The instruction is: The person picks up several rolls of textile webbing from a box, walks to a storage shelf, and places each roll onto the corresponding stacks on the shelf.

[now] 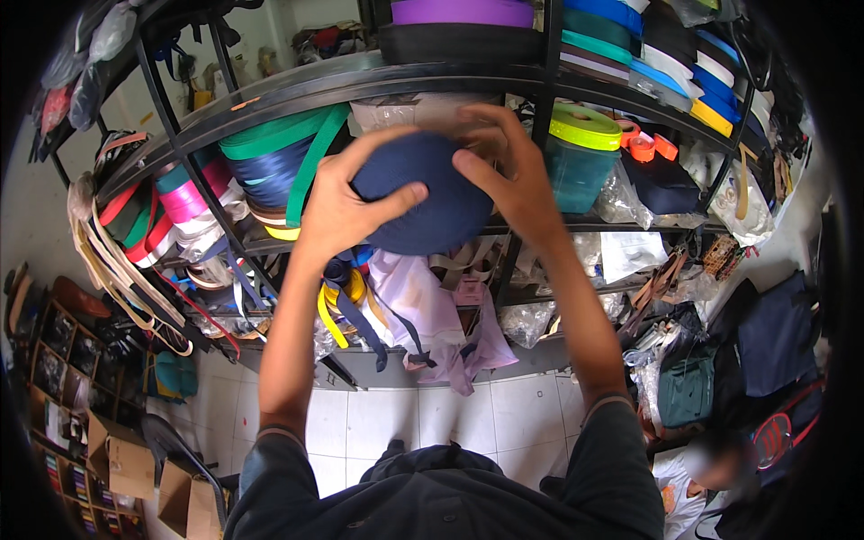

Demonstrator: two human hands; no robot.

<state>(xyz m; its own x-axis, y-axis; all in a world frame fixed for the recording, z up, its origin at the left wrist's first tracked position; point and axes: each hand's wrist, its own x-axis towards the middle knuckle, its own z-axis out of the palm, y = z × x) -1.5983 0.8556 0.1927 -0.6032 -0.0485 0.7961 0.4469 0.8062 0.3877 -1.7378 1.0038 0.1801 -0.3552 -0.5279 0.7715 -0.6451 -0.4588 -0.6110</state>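
A navy blue roll of webbing (421, 202) is raised in front of the shelves, its flat round side facing me. My left hand (355, 198) grips it at the left edge, with the thumb across the flat side and the fingers behind. At its upper right edge is my right hand (504, 175); the thumb tip rests on the roll and the curled fingers are partly blurred. Just behind the roll, on the shelf, stand a green webbing roll (270, 135) with a hanging strip and a neon yellow roll (585, 124) on a teal container (576, 175).
Black metal shelving (360, 83) spans the front, with a purple roll (463, 13) on top. Straps and a pale lilac cloth (418, 297) hang below. Cardboard boxes (126, 459) stand at lower left. Another person (684, 481) is at lower right, near a dark green bag (686, 393).
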